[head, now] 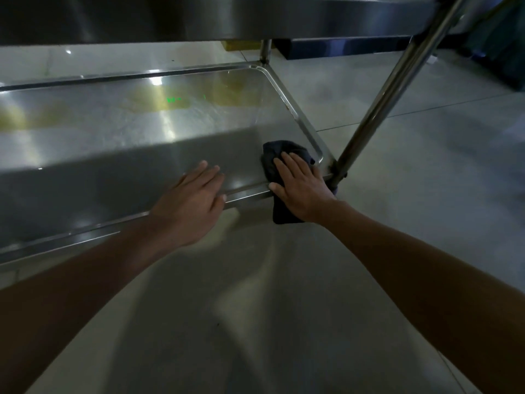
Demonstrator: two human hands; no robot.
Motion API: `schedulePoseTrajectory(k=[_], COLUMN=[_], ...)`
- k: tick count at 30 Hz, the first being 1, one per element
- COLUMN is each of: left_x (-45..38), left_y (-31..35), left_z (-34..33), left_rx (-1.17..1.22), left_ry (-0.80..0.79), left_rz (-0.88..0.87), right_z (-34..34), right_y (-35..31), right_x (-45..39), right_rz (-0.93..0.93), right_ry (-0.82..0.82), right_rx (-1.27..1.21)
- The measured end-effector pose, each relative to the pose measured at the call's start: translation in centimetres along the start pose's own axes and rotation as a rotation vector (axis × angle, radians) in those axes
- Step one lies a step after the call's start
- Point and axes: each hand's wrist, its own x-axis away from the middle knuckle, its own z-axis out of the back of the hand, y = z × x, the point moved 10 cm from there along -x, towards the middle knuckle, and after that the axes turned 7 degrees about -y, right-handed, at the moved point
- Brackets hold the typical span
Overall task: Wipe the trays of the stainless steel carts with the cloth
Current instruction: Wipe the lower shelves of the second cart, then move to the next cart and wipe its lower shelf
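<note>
The lower tray (119,132) of a stainless steel cart fills the middle of the head view, shiny and reflective. A dark cloth (279,150) lies at the tray's near right corner, and part of it hangs over the front rim. My right hand (301,186) presses flat on the cloth with straight fingers. My left hand (193,197) rests on the tray's front rim to the left of the cloth, fingers straight and reaching onto the tray surface.
The cart's upper tray (255,15) overhangs at the top. A slanted steel post (397,89) rises from the near right corner, and another post (265,52) stands at the far right corner. Pale tiled floor (412,223) surrounds the cart. Dark objects sit at the top right.
</note>
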Motion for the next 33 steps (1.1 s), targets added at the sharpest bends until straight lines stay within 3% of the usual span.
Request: schedulePoseTrajectory(k=[9, 15, 19, 26, 33], left_x=[3.6, 7.7, 10.5, 14.8, 16.8], left_y=[-0.6, 1.4, 3.5, 7.5, 12.9], left_z=[0.7, 1.8, 4.5, 12.8, 26.9], left_rx=[0.097, 0.158, 0.153, 0.159, 0.145], left_ry=[0.038, -0.069, -0.103, -0.297, -0.347], left_rz=[-0.038, -0.079, -0.077, -0.015, -0.092], right_z=[-0.2, 1.6, 3.9, 8.7, 23.0], right_y=[-5.3, -9.1, -9.4, -8.2, -8.9], right_x=[2.1, 4.3, 8.9, 20.9, 29.6], right_rz=[0.053, 0.077, -0.017, -0.251, -0.338], right_ry=[0.138, 0.121, 0.083, -0.080, -0.074], right_rx=[0.119, -0.090, -0.244, -0.448, -0.481])
